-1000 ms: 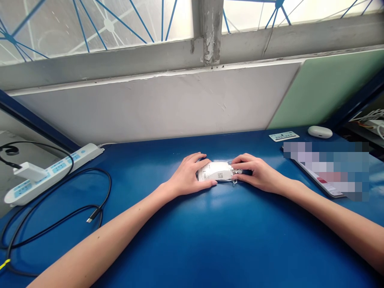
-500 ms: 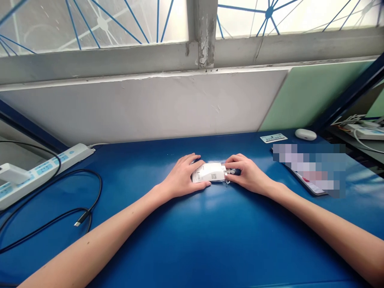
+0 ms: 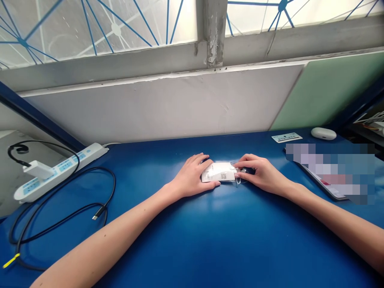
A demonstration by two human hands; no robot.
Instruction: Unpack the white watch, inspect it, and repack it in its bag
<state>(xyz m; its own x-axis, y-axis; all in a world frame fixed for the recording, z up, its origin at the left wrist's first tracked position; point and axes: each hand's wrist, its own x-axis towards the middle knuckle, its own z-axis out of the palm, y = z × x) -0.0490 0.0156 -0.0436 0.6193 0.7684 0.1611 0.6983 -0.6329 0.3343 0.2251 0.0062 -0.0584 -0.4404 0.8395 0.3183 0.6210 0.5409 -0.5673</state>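
A small clear plastic packet with a white printed label (image 3: 220, 172) lies on the blue table (image 3: 192, 232). My left hand (image 3: 196, 176) grips its left end, thumb along the near edge and fingers over the far one. At the right end, the thumb and fingers of my right hand (image 3: 255, 172) pinch the clear plastic. A thin silvery chain (image 3: 238, 181) shows at that end, just below my right fingertips. Whatever else is inside the packet is mostly hidden by the label and my fingers.
To the left are a white power strip (image 3: 63, 168) with a plugged-in charger (image 3: 38, 170) and a coiled black cable (image 3: 112, 188). On the right lie a phone (image 3: 327, 188), partly blurred out, a card (image 3: 286, 137) and a white earbud case (image 3: 323, 133). A wall panel (image 3: 168, 112) borders the back.
The whole view has swung left, so everything appears farther right. My right fingers sit slightly differently at the packet's end, where the chain shows more clearly. My left hand keeps its grip.
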